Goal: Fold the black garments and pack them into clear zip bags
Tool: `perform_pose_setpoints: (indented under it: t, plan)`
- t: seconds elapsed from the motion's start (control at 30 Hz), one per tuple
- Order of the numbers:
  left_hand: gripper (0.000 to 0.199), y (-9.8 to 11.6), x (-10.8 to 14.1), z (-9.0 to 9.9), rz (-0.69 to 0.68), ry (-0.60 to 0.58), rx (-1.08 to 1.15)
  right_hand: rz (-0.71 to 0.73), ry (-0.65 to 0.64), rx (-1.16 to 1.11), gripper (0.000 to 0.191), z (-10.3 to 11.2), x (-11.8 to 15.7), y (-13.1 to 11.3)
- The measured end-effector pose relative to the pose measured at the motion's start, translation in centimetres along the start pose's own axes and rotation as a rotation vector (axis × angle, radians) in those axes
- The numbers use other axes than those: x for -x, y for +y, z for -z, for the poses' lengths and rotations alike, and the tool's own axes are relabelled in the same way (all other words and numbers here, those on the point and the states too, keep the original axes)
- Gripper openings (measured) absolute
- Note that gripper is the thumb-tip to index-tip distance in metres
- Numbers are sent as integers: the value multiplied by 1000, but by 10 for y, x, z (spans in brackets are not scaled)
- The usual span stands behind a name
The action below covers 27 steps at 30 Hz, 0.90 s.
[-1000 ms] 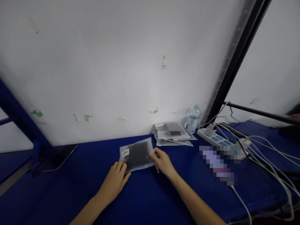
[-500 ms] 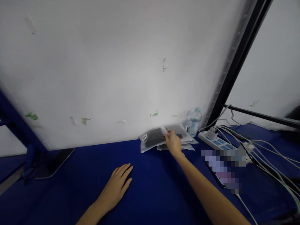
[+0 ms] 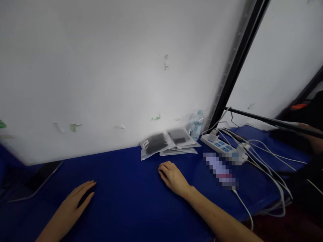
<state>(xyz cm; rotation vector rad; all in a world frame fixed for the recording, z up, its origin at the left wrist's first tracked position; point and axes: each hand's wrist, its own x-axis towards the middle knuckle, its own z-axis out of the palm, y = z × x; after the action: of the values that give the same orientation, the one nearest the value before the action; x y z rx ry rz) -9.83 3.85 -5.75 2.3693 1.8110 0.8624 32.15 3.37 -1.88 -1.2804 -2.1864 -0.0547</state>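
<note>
Two empty hands (image 3: 121,190) over blue table (image 3: 121,215), frosted pouches (image 3: 156,144), water bottle (image 3: 197,126), power strip (image 3: 219,145)

We see frosted translucent bags (image 3: 177,138) with dark contents, overlapping flat on the blue surface (image 3: 121,188), the leftmost bearing a white label (image 3: 145,144).

Left hand (image 3: 75,203) palm down, fingers together, thumb apart; right hand (image 3: 173,176) with fingers loosely curled.
</note>
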Motion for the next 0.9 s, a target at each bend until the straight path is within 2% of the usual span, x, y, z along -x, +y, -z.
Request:
perform_pose_setpoints:
  t: [0.1, 0.27, 0.37, 0.67, 0.9]
  plan:
    - [36, 8, 3, 9, 41, -73, 29, -34, -17, -49, 13, -3, 4, 10]
    - [16, 39, 0, 22, 116, -22, 54, -81, 0, -138, 14, -7, -1, 20]
    - [19, 49, 1, 28, 162, 4, 56, -137, -26, -215, 15, -9, 0, 25]
    - [39, 54, 4, 30, 178, -78, 111, -274, -44, -376, 26, -9, 0, 30]
    - [36, 57, 3, 31, 227, -28, 105, -405, -82, -496, 39, -2, 0, 15]
